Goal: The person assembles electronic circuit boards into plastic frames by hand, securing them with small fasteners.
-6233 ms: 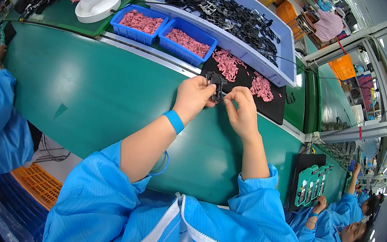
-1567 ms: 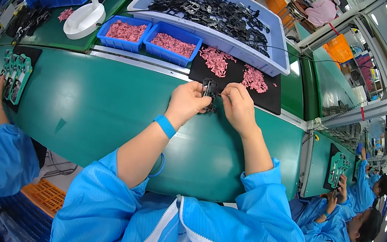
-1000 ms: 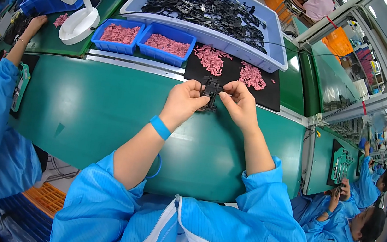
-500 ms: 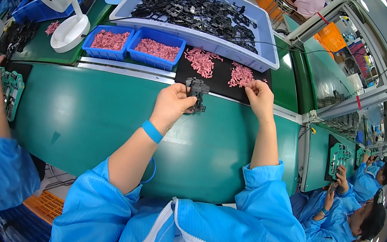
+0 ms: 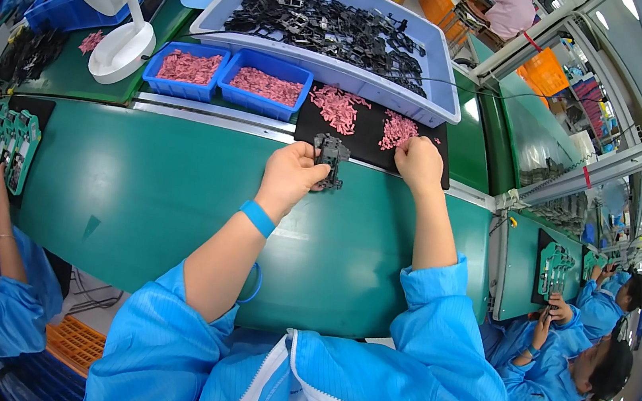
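Note:
My left hand [image 5: 292, 171] is closed on a black plastic part [image 5: 331, 158], a small frame with cut-outs, held above the green work surface [image 5: 177, 199]. Its thumb lies across the part's lower edge. To the right, my right hand [image 5: 419, 164] is curled over the near right side of a pile of small pink pieces [image 5: 395, 129] on a black mat [image 5: 368, 144]. The fingertips are drawn together and partly hidden, so I cannot make out what they hold. Beside that pile lies another of longer pink pieces [image 5: 338, 110].
Two blue bins [image 5: 225, 96] of pink pieces stand left of the mat. Behind them sits a large pale-blue tub [image 5: 437, 112] full of black parts. A white fan [image 5: 127, 52] stands at the far left. Co-workers in blue handle green fixtures [image 5: 26, 152] on both sides.
My right hand has shifted slightly left and curled more at the small pink pile. My left hand still holds the black part in nearly the same place. The left co-worker's hands have moved.

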Demonstrator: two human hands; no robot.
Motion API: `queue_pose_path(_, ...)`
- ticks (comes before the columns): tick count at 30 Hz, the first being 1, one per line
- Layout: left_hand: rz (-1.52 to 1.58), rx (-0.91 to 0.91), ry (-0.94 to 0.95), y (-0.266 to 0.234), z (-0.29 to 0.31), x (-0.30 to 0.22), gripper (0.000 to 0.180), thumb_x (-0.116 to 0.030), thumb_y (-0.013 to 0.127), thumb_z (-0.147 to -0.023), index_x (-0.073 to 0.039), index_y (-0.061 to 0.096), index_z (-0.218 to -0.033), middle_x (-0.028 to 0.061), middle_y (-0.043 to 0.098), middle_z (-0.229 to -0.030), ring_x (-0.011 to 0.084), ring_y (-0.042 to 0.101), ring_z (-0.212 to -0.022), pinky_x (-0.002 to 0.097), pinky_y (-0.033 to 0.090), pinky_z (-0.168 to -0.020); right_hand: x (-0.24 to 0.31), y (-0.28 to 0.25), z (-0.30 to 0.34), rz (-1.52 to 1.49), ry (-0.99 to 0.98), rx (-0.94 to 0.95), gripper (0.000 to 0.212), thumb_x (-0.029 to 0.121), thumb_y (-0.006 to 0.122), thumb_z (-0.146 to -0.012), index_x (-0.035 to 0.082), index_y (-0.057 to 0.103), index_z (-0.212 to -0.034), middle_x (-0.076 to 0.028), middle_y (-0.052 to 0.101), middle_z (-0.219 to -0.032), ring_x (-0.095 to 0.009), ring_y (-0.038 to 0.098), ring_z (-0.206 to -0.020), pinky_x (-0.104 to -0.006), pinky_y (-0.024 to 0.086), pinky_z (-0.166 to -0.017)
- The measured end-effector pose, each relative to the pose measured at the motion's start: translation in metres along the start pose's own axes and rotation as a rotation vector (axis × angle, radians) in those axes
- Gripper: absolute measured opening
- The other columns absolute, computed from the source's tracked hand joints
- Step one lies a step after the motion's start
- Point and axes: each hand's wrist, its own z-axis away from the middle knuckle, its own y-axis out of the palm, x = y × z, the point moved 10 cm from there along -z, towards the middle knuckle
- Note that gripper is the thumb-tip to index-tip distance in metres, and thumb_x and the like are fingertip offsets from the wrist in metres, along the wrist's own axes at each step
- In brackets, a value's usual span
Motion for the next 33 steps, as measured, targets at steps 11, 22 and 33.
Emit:
queue_pose_path(11, -0.02, -0.005, 0.024, -0.002, -0.003, 0.002, 0.016, 0.003, 0.064, -0.08, 0.003, 0.058, -0.094, 0.0063, 0.066, -0.078, 0.0094, 0.061, -0.066, 0.0235, 0.05, -0.056, 0.02, -0.008, 0.019, -0.002, -0.281, 0.0, 0.006, 0.008, 0.062, -0.079, 0.003, 0.063, -0.081, -0.015, 0.06, -0.088, -0.033, 0.06, -0.088, -0.0425, 0.05, -0.077)
queue_pose_path(22, -0.068, -0.017, 0.02, -0.002, -0.002, 0.001, 0.017, 0.001, 0.066, -0.08, 0.003, 0.058, -0.095, 0.0058, 0.066, -0.078, 0.0088, 0.061, -0.067, 0.0238, 0.05, -0.056, 0.017, -0.007, 0.007, -0.066, -0.242, 0.082, 0.003, 0.007, 0.064, -0.075, 0.004, 0.065, -0.075, -0.014, 0.061, -0.084, -0.034, 0.061, -0.08, -0.0428, 0.051, -0.074)
queue_pose_path(33, -0.071, -0.046, 0.035, -0.005, -0.005, 0.004, 0.02, 0.0, 0.067, -0.079, 0.005, 0.058, -0.096, 0.006, 0.066, -0.076, 0.0094, 0.062, -0.066, 0.0243, 0.052, -0.055, 0.047, -0.019, 0.03, -0.238, -0.349, 0.009, 0.004, 0.005, 0.062, -0.079, 0.002, 0.059, -0.08, -0.015, 0.057, -0.083, -0.034, 0.058, -0.081, -0.0417, 0.048, -0.071)
